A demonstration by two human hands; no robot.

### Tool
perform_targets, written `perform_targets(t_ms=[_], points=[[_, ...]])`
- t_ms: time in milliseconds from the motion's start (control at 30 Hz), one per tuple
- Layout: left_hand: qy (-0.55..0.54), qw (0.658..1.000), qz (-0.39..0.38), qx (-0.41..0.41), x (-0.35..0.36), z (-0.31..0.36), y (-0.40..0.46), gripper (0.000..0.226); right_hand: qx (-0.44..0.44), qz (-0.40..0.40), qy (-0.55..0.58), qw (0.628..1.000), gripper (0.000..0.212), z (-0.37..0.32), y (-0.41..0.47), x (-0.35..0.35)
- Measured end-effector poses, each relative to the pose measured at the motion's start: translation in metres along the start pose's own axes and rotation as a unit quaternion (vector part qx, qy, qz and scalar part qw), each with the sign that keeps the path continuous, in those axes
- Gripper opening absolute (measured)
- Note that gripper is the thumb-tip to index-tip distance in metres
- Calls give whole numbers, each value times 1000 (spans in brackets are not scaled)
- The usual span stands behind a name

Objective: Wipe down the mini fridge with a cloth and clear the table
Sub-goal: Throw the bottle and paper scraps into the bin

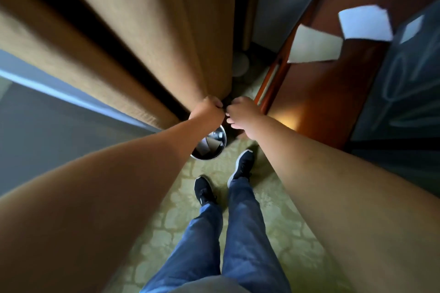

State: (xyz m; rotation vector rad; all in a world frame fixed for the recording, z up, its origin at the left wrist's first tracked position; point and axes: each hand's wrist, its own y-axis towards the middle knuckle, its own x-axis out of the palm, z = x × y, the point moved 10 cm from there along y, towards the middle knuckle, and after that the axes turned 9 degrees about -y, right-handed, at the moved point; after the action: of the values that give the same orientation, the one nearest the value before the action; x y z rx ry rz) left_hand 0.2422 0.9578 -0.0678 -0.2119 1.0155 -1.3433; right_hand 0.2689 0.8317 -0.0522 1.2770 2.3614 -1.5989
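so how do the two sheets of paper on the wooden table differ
The nearer sheet looks beige and shaded; the farther sheet looks bright white. The nearer sheet lies by the table's left edge, the farther sheet by the dark panel to the right. The farther sheet's corner overlaps the nearer sheet's. Both are blurred, angular and lie loose on the table.

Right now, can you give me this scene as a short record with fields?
left hand: fingers curled, above the bin; anything held is hidden
right hand: fingers curled, close beside the left
bin: round, shiny, on the floor, paper scraps inside
table: reddish wood, at right
papers: two pale sheets on the table
curtain: tan, at left
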Motion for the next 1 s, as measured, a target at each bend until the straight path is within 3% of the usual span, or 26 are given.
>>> perform_targets(t_ms=[133,367,467,633,833,1000], points=[[7,999,4,44,3,63,6,26,-14,43,-6,999,31,-12,-5,-61],[-35,997,-4,75,36,157,25,26,0,165,-1,986,16,5,5,-166],[-61,996,-13,67,51,185,38,37,28,192,-6,981,15,25,18,-200],[-83,996,-10,19,70,206,67,54,67,253,-26,965,45,47,43,-241],[-119,992,-33,-26,100,218,98,79,71,307,-131,940,61,53,72,-278],[-96,995,-16,-35,116,226,121,80,76,329,-197,920,65,57,100,-302]])
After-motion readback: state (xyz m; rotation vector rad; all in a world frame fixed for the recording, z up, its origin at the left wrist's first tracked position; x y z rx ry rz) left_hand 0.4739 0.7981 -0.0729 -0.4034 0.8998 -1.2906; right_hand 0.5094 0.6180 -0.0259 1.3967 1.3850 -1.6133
